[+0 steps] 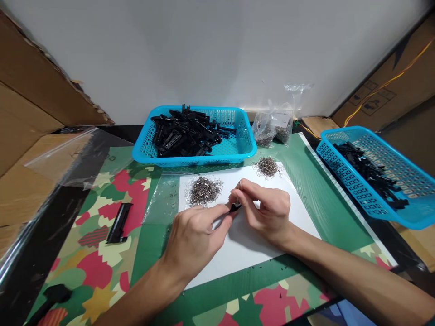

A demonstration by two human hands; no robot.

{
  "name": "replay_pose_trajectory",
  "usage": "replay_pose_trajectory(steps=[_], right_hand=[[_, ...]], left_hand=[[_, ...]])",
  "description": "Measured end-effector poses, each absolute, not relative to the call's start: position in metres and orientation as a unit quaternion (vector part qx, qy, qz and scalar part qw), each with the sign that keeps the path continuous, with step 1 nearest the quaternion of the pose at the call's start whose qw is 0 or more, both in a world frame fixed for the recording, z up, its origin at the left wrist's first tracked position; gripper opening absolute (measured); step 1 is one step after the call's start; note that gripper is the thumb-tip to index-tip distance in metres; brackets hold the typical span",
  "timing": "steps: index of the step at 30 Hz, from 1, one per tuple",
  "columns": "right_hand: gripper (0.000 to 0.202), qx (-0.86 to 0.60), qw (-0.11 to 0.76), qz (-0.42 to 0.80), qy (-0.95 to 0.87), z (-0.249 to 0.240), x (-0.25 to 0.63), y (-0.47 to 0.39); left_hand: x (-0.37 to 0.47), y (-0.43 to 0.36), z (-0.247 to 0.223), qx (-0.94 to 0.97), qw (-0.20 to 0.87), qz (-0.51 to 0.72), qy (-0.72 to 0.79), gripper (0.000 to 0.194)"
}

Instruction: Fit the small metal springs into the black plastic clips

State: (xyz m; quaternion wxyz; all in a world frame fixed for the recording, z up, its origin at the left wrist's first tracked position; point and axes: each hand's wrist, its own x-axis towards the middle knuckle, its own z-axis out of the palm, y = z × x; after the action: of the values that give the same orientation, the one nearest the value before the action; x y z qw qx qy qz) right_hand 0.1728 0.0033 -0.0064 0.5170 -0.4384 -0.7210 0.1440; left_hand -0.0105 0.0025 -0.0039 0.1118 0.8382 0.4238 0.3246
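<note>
My left hand [200, 231] pinches a small black plastic part [235, 207] over the white paper sheet [217, 267]. Against the upper end of that part, my right hand [265, 208] has its thumb and forefinger closed on a tiny metal piece [238, 184], whose shape is mostly hidden by the fingers. Just beyond my left hand lies a pile of small metal springs or clips [204, 190]. A second, smaller metal pile [267, 167] sits at the paper's far right corner.
A blue basket [193, 160] of black plastic parts stands at the back, another blue basket [374, 208] at the right. Plastic bags of metal pieces [280, 127] stand between them. One black part [118, 222] lies at left; a dark tool [56, 294] is at lower left.
</note>
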Motion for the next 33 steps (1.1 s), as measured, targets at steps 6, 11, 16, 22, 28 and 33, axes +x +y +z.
replay_pose_trajectory(steps=[6,11,16,22,28,33], right_hand=[[0.029,-0.443,0.505,0.13,-0.73,-0.007,0.173,0.003],[0.028,-0.44,0.511,0.136,-0.726,-0.007,0.172,0.002],[0.021,-0.447,0.576,0.255,-0.635,-0.001,0.168,0.002],[0.011,-0.458,0.625,0.286,-0.563,0.005,0.189,0.015],[0.013,-0.386,0.465,0.191,-0.774,0.025,0.227,0.027],[0.012,-0.316,0.296,0.282,-0.856,0.029,0.238,0.03]], left_hand=[[-0.01,0.002,-0.001,0.841,0.109,0.32,0.423,0.017],[-0.01,0.002,-0.002,0.841,0.111,0.319,0.421,0.019],[-0.009,0.004,-0.001,0.823,0.139,0.344,0.429,0.016],[-0.008,0.002,-0.001,0.818,0.126,0.359,0.432,0.011],[-0.01,0.001,-0.001,0.814,0.095,0.379,0.43,0.017],[-0.012,0.003,-0.007,0.819,0.105,0.373,0.424,0.012]])
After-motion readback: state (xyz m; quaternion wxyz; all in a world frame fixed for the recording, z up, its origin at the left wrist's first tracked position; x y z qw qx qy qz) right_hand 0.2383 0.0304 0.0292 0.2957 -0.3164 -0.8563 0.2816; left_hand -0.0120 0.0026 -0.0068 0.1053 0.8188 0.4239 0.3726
